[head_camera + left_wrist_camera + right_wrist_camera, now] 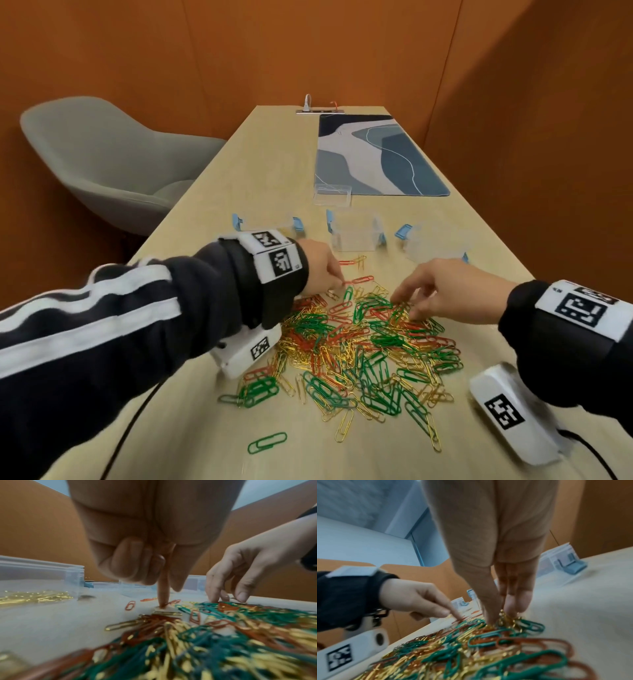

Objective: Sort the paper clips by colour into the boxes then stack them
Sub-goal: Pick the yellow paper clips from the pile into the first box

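The left hand (317, 265) has its grip narrow: one straight forefinger (163, 588) is pressed on a red wire clip (173, 602), the other fingers curled. The right hand (445, 291) is lowered with fingertips (513, 604) among gold clips; whether any is pinched cannot be told. The glossy looped paper clips (359, 349) are heaped on the pale wood-grain worktop (191, 428), before three clear plastic boxes (354, 233).

Paper clip pile (359, 346) is covering the table (239, 178) centre. Bare strips are running left and right of it. Three clear boxes (356, 233) are standing in a row just beyond the pile, blocking the far side; open table is lying past them.
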Demonstrator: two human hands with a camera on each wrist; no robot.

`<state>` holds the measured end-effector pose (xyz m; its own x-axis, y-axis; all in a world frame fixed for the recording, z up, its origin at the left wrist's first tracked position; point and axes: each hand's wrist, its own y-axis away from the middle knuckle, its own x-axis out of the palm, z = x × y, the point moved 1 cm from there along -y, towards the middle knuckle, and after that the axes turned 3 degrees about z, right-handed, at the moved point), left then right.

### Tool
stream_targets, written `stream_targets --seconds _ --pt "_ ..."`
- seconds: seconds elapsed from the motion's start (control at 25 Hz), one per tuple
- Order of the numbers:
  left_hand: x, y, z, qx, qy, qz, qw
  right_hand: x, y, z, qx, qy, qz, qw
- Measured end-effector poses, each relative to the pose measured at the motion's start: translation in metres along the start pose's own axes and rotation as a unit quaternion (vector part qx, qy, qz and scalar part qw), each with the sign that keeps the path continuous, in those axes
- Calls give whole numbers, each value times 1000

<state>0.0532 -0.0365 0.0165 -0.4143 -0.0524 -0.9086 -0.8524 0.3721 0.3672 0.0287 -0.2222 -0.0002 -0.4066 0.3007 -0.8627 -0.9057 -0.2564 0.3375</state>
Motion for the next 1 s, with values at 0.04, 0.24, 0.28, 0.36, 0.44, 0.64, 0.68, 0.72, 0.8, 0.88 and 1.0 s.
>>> stream_targets --seconds 0.04,0.24,0.28,0.36,0.44,0.64,0.68,0.72,0.8,0.88,1.0 --pt "0 6 3 5 11 -14 1000 -1 2 -1 -4 -5 -4 1000" --pt "13 15 -20 86 47 -29 995 -5 8 -4 22 19 -15 999" --pt "17 12 -26 101 28 -17 994 -1 10 -3 16 18 -12 1000" --pt "22 7 -30 106 -14 -2 994 6 12 -1 -2 -1 -27 1000" --pt "23 8 -23 84 -10 -10 996 11 11 2 -22 -9 -42 999" --pt "23 16 2 22 7 -58 998 10 9 4 -36 -47 -64 996" --pt "22 17 3 16 5 -68 998 9 9 4 -34 -59 -69 995" --pt "21 17 1 16 8 -77 997 8 9 4 -32 -66 -72 995" --pt "20 18 -7 38 23 -84 995 6 9 3 -22 -70 -68 995" --pt "21 16 -17 73 31 -81 994 4 8 1 -10 -59 -64 996" --pt "22 7 -28 95 36 -75 992 0 10 -4 17 -25 -49 998"
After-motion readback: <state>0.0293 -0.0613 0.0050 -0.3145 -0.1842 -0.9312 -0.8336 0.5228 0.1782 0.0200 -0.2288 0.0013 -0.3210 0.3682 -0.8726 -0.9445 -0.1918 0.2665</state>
